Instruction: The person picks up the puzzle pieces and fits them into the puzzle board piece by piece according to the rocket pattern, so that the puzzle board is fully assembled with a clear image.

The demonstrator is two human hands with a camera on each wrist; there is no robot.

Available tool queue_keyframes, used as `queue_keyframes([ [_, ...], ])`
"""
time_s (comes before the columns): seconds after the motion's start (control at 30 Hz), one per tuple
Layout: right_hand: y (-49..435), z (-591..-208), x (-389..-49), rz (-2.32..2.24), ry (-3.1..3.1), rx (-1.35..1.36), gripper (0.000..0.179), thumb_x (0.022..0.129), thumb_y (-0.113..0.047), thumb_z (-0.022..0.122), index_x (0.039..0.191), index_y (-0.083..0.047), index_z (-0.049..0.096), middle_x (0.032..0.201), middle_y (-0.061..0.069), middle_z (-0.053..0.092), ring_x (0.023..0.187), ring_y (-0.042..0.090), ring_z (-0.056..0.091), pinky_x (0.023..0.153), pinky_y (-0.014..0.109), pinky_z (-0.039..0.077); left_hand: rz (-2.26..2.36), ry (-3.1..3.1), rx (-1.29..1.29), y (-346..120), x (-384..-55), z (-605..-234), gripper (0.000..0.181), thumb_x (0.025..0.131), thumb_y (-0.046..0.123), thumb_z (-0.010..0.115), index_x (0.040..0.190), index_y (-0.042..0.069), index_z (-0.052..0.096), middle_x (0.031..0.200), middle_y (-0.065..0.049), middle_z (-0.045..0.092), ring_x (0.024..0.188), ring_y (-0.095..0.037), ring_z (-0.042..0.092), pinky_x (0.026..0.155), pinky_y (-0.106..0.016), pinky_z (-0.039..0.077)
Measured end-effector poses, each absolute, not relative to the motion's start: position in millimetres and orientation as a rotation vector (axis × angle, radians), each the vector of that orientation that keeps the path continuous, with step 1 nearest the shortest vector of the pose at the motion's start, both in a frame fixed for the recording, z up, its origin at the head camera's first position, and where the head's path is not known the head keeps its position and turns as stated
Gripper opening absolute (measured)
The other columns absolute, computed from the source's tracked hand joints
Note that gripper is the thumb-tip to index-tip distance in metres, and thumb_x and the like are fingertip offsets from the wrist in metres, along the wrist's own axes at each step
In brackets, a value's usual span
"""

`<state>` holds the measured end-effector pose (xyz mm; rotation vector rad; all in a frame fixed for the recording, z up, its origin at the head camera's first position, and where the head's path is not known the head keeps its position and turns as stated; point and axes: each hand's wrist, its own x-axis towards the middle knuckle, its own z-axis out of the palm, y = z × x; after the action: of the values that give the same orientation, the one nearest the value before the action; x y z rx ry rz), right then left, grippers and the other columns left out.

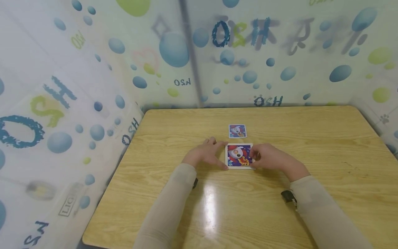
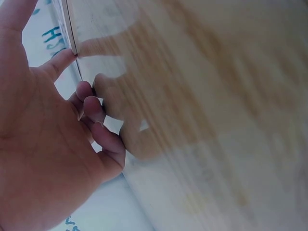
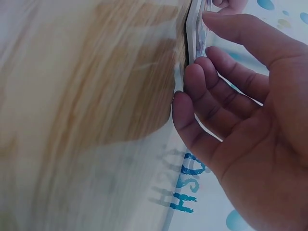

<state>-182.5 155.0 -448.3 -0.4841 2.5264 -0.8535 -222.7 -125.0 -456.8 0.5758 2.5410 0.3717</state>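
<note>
A square white-framed picture board [image 1: 238, 156] lies flat on the table, showing a cartoon white figure with red parts and orange flames on dark blue. At its left side, my left hand [image 1: 206, 152] spreads thumb and index finger to the two left corners. Its other fingers rest loosely on the tabletop in the left wrist view. My right hand [image 1: 268, 159] holds the board's right side between thumb and bent fingers, covering part of that edge. Just behind the board lies a small card [image 1: 237, 131] with a matching picture, touched by neither hand.
The wooden table [image 1: 174, 131] has a glossy surface with a bright reflection near its front. Behind it and to the left hang pale walls [image 1: 205, 69] printed with blue and green dots and letters. Dark wrist bands [image 1: 288, 196] show beneath the sleeves.
</note>
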Motion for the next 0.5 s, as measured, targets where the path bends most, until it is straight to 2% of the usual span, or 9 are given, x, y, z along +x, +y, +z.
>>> queue_keyframes([
  [0.17,154.9,-447.5,-181.8,-0.842,2.542,-0.506,0.022,0.093,-0.021,0.083,0.104,-0.008,0.069,0.098,0.006,0.066,0.087,0.019,0.058,0.073,0.03,0.051,0.364,2.543,0.576,-124.8,-222.1,-456.1,0.111,0.076,0.071,0.085,0.167,0.048,0.026,0.161,-0.009,0.036,0.149,-0.034,0.038,0.116,-0.063,0.046],
  [0.4,152.3,-449.5,-182.6,-0.845,2.556,-0.57,0.033,0.095,-0.022,0.082,0.122,-0.008,0.071,0.098,0.005,0.065,0.089,0.019,0.057,0.075,0.031,0.05,0.365,2.544,0.574,-124.7,-221.8,-455.3,0.111,0.076,0.071,0.085,0.167,0.048,0.026,0.158,-0.008,0.038,0.144,-0.031,0.041,0.113,-0.061,0.049],
  [0.5,151.1,-450.7,-183.1,-0.832,2.554,-0.575,0.035,0.095,-0.024,0.083,0.124,-0.009,0.072,0.101,0.004,0.065,0.092,0.02,0.056,0.076,0.031,0.049,0.365,2.545,0.579,-124.5,-222.4,-456.0,0.111,0.076,0.071,0.085,0.167,0.048,0.026,0.158,-0.008,0.038,0.144,-0.031,0.04,0.114,-0.061,0.048],
])
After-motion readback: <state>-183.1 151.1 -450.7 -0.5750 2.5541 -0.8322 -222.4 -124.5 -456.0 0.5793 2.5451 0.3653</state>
